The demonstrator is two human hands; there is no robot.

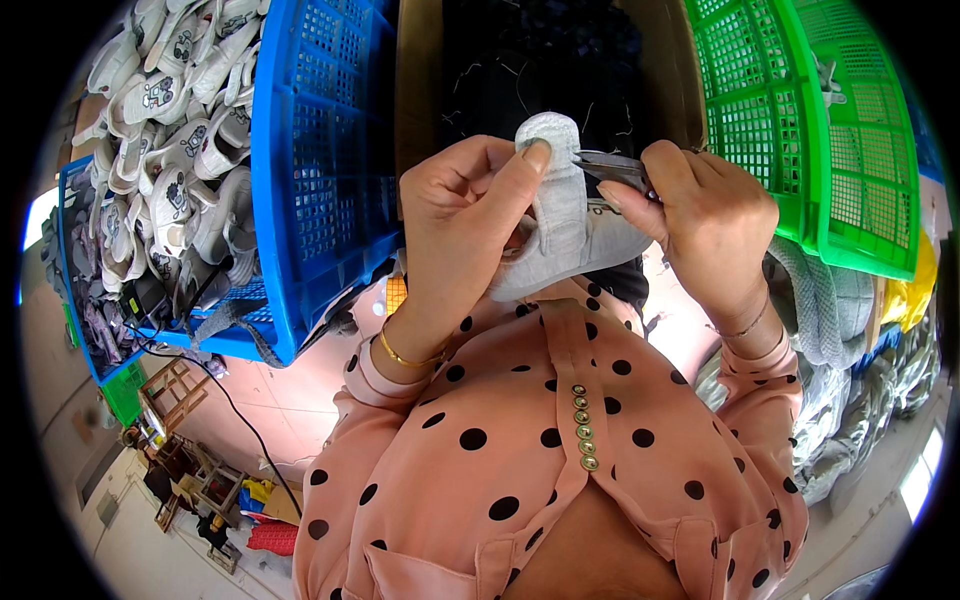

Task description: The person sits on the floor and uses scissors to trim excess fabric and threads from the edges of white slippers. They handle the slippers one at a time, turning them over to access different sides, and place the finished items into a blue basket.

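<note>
Shoes are heaped at left, whether finished cannot be told. One pale shoe is held up at centre, its strap pinched in the closed left hand; dark snips are gripped by the curled right hand at the strap's edge, so trimming seems unfinished.

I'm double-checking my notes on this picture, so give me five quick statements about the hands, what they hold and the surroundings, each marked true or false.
1. The left hand grips a white shoe piece. True.
2. The right hand is empty. False: it holds metal snips.
3. A green basket stands at the picture's right. True.
4. The patterned shirt is striped. False: it is pink with dark dots.
5. A heap of white shoes lies at the picture's left. True.
</note>
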